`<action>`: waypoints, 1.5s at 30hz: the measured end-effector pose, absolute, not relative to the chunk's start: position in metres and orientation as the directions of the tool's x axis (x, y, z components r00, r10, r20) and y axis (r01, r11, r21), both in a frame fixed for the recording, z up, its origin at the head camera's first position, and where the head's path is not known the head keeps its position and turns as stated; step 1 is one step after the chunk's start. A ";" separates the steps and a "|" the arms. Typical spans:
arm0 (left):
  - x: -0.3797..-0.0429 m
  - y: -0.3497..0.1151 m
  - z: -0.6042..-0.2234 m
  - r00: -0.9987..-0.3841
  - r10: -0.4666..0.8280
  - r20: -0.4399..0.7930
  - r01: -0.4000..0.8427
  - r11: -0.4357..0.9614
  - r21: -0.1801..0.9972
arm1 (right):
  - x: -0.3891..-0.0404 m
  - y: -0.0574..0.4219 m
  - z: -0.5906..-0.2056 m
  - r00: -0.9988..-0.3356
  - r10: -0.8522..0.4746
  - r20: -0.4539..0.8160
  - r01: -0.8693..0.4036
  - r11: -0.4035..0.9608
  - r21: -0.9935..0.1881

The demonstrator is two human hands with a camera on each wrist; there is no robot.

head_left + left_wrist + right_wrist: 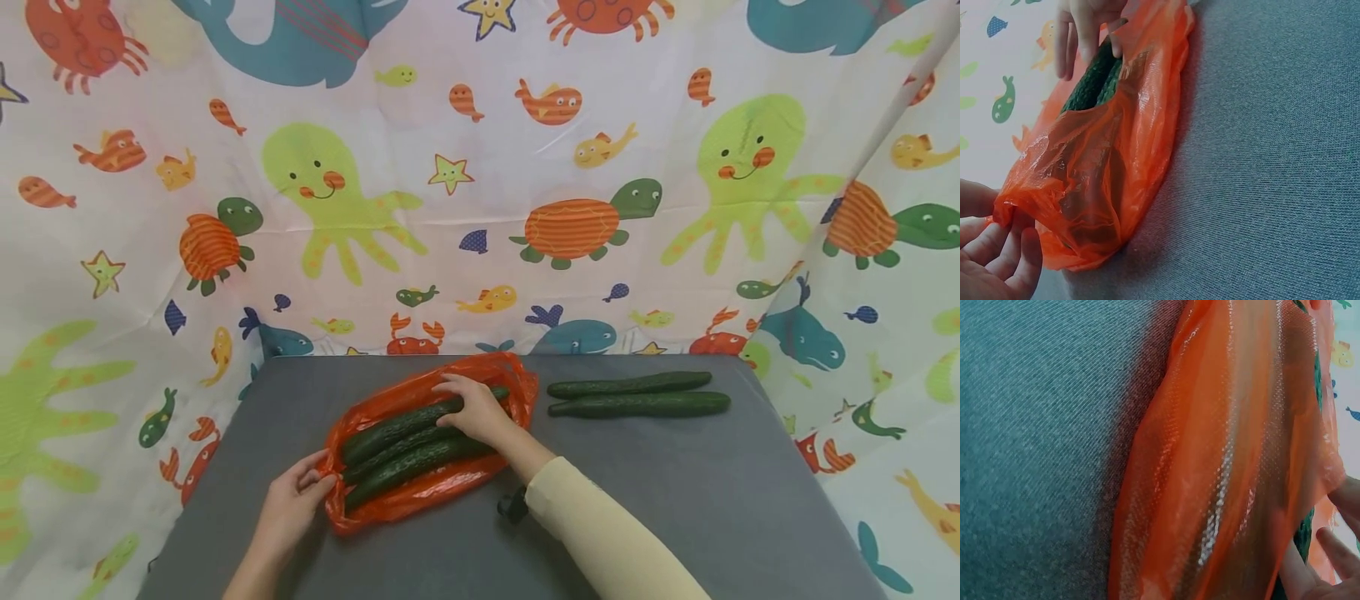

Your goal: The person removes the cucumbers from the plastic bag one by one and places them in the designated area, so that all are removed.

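An orange plastic bag (431,502) lies on the table with its mouth spread, and several dark green cucumbers (416,461) show inside it. At the bag's left end my left hand (291,502) pinches the plastic between thumb and fingers, also seen in the left wrist view. Over the right part of the cucumbers is my right hand (476,408), its fingers spread and pointing left. In the right wrist view, fingers (1300,575) of that hand are beside the bag's edge, partly behind the translucent plastic; whether they touch a cucumber is unclear.
Two more cucumbers (641,405) lie side by side on the grey table (637,500), right of the bag. A white curtain (480,150) printed with sea animals surrounds the table at the back and sides. A small black object (513,505) shows by the right sleeve.
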State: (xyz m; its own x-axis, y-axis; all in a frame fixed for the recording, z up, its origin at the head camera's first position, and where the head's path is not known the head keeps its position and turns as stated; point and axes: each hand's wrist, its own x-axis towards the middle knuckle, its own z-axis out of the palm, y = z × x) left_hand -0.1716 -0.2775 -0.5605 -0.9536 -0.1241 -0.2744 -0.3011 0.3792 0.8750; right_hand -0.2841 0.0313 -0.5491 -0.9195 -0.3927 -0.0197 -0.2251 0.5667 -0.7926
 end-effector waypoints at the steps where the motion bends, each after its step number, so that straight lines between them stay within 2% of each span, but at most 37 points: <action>1: -0.172 -0.277 -0.560 -0.953 -0.124 -0.275 -0.302 0.375 0.877 | -0.285 0.031 -0.550 -0.919 -0.394 -0.031 -0.220 0.577 -0.787; 5: -0.172 -0.274 -0.558 -0.950 -0.132 -0.282 -0.312 0.372 0.874 | -0.286 0.030 -0.554 -0.913 -0.403 -0.063 -0.220 0.615 -0.757; 12: -0.171 -0.273 -0.558 -0.940 -0.140 -0.311 -0.341 0.404 0.849 | -0.287 0.027 -0.556 -0.908 -0.418 -0.035 -0.279 0.663 -0.695; 16: -0.170 -0.273 -0.559 -0.937 -0.139 -0.319 -0.348 0.403 0.846 | -0.287 0.024 -0.557 -0.919 -0.390 -0.051 -0.250 0.681 -0.688; 22: -0.170 -0.274 -0.559 -0.935 -0.140 -0.324 -0.353 0.402 0.845 | -0.287 0.021 -0.559 -0.938 -0.339 -0.066 -0.199 0.686 -0.699; 39: -0.172 -0.275 -0.555 -0.939 -0.155 -0.308 -0.345 0.386 0.856 | -0.286 0.023 -0.547 -0.931 -0.364 -0.039 -0.225 0.653 -0.723; 45: -0.169 -0.277 -0.555 -0.939 -0.172 -0.299 -0.344 0.407 0.846 | -0.284 0.026 -0.541 -0.932 -0.352 -0.082 -0.154 0.592 -0.791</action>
